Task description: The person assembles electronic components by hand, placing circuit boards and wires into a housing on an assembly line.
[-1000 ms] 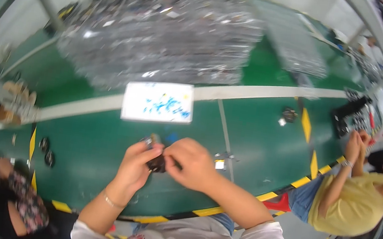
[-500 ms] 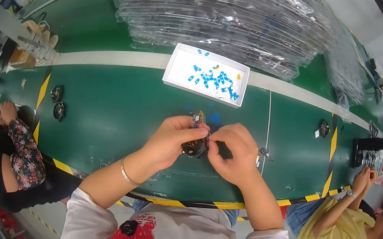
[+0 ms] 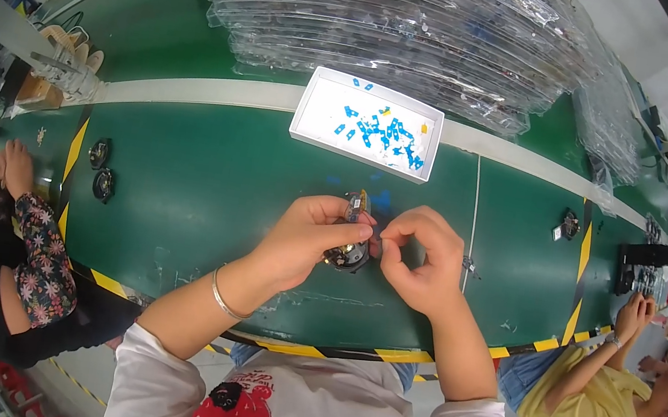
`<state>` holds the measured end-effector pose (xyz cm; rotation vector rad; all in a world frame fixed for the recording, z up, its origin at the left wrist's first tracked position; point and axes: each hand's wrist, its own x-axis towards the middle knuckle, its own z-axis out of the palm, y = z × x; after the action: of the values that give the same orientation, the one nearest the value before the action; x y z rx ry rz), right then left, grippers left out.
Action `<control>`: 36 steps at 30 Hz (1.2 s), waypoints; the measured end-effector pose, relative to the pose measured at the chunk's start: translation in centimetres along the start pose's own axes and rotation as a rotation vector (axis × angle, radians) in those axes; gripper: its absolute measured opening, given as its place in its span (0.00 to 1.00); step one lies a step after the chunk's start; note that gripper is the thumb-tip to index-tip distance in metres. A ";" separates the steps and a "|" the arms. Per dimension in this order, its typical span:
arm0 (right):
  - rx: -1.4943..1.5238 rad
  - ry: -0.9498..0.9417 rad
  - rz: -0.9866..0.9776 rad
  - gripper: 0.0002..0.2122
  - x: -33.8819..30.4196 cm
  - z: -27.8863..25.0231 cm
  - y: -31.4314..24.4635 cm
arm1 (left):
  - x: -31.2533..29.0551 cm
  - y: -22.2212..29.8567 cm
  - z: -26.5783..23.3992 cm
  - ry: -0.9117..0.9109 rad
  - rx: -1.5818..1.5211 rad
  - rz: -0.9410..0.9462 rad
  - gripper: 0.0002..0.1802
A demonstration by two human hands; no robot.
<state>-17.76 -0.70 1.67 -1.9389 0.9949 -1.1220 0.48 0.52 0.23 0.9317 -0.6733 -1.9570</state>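
Over the green worktable, my left hand (image 3: 302,238) grips a small round black electronic assembly (image 3: 347,256) between thumb and fingers. A flat piece with a yellow end stands up at its far side, and tiny metallic parts show on its face. Just right of it is my right hand (image 3: 427,261), thumb and forefinger pinched together close to the assembly's edge. Anything between those fingertips is too small to make out. Beyond both hands lies a white open box (image 3: 310,138) with many small blue pieces and a few yellow ones inside.
Stacked clear plastic trays (image 3: 395,28) fill the back. Two round black assemblies (image 3: 103,184) lie at left, another (image 3: 570,224) at right. A small part (image 3: 470,267) rests beside my right hand. Co-workers sit at both sides; striped tape (image 3: 355,356) marks the near edge.
My right hand has drawn slightly right, away from the assembly, still pinched. The left hand keeps its hold. At left, a co-worker's hand has risen. The whole view has shifted a little.
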 end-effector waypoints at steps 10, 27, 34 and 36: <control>-0.167 0.025 -0.151 0.11 0.0 0.4 0.3 | 0.2 -0.5 -0.3 0.043 -0.011 0.073 0.06; -0.170 0.100 -0.148 0.07 -0.2 0.8 0.0 | -0.1 -0.7 0.2 0.111 0.099 0.162 0.06; -0.149 0.077 -0.173 0.08 0.1 0.7 0.0 | -0.3 -0.3 0.3 0.105 -0.049 0.071 0.06; -0.156 0.072 -0.175 0.08 0.0 0.7 0.1 | -0.2 -0.3 0.2 0.092 -0.072 0.051 0.06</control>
<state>-17.15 -0.60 1.27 -2.1579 0.9909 -1.2519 0.27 0.87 0.25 0.9457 -0.5652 -1.8692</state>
